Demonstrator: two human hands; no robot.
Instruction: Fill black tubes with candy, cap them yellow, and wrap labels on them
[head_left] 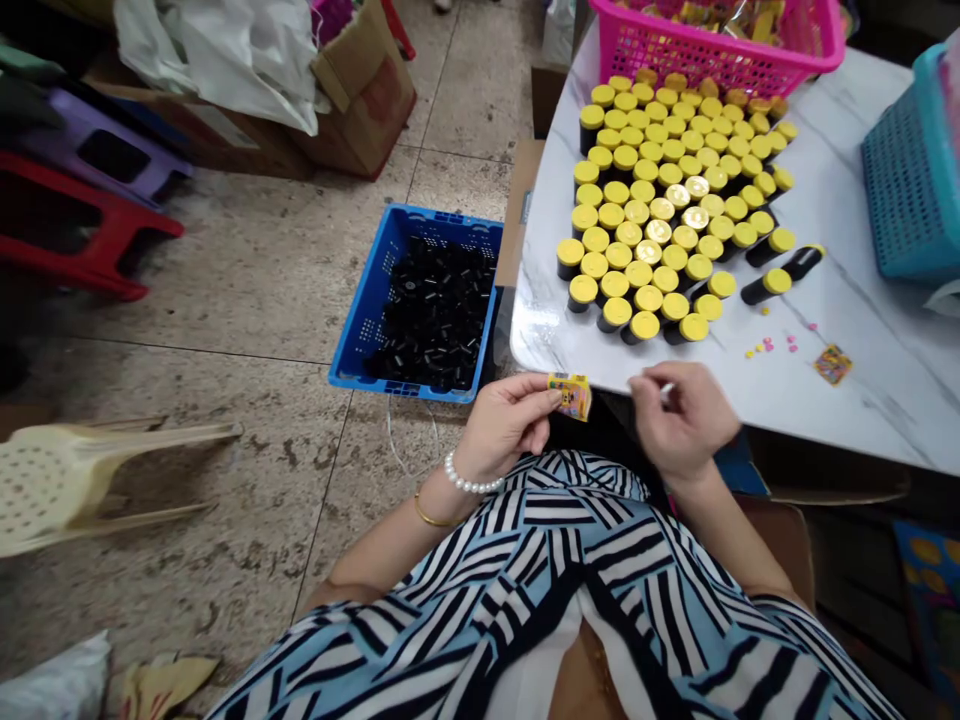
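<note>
My left hand [504, 422] is closed on a small yellow printed box [570, 395], held just below the table's near edge. My right hand [686, 412] is closed in a pinch beside it, with something small and pale between the fingertips that I cannot make out. On the white marble table [862, 340] stands a dense cluster of black tubes with yellow caps [660, 210]; two more lie on their sides at its right [780, 275]. Tiny yellow and pink beads [772, 345] and a small printed packet [832, 364] lie on the table near my right hand.
A blue crate [367, 300] full of black tubes sits on the floor left of the table. A pink basket [720, 45] stands at the table's far end, a teal basket [911, 190] at its right. Plastic stools, cardboard boxes and bags lie about the floor on the left.
</note>
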